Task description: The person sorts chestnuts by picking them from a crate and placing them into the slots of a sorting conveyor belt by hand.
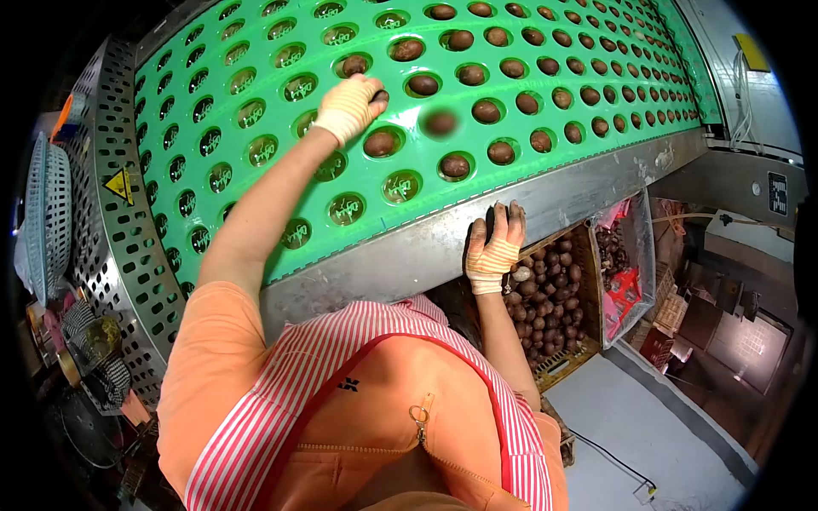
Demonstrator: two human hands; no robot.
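Observation:
My left hand (348, 109), in a cream-banded fingerless glove, is over the green moulded sheet (319, 243) with its fingers bent together. A small dark shape shows at its fingertips, and I cannot make out what it is. Just beyond them a brown, roundish fruit (351, 66) sits in a cup. To the right, another brown fruit (440, 123) is smeared by motion. My right hand (496, 247), gloved alike with dark-stained fingertips, lies with fingers stretched out against the metal rail (409, 255).
Rows of cups on the right hold brown fruits (501, 153); many at left hold none. Below my right hand is a crate (588, 345) heaped with fruits. A plastic-lined bin (643, 298) stands beside it. Perforated metal (128, 230) and a pale basket (55, 204) are at left.

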